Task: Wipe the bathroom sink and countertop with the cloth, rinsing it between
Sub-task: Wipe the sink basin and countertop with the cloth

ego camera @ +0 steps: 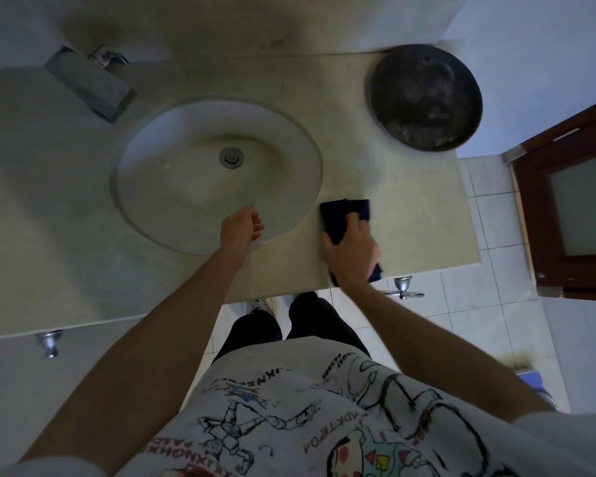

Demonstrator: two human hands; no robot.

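Cloth (pixel 345 217) under right hand (pixel 353 254), pressed on countertop (pixel 410 208) beside sink (pixel 186 187); left hand (pixel 240 227) loosely curled, holding nothing. Shirt (pixel 289 425) lettering upside-down, unreadable.

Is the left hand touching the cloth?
Apart. The head view shows the left hand over the sink's near rim, loosely curled and empty, with bare countertop between it and the dark blue cloth under the right hand.
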